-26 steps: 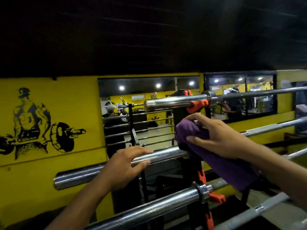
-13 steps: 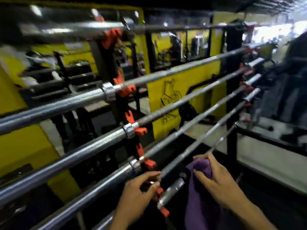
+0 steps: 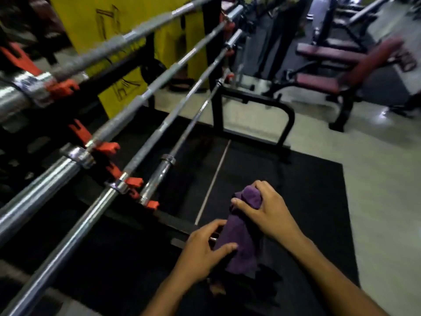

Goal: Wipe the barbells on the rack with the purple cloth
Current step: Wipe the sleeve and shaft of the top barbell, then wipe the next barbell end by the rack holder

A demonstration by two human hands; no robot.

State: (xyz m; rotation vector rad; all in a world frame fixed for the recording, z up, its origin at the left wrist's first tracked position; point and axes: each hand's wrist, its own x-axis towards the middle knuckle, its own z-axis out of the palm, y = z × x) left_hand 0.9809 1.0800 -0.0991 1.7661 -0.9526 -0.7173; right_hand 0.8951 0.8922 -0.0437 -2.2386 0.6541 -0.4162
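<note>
Our single head-worn camera looks steeply down and forward, close above our two hands [image 3: 227, 236], with the barbells [image 3: 91, 215] running away up-left and gym benches [image 3: 319, 83] far off right.

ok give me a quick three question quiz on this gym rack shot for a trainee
1. True or false: the purple cloth is draped over the topmost barbell on the rack.
2. Multiple choice: which hand grips the upper end of the cloth? A) left hand B) right hand C) neither
3. Fill in: the hooks that carry the barbells on the rack are coloured ____.

Key
1. False: it is low down, in front of the rack, held between both hands over the black floor mat.
2. B: the right hand's fingers curl over its top, while the left hand touches it lower down.
3. Orange.
</note>
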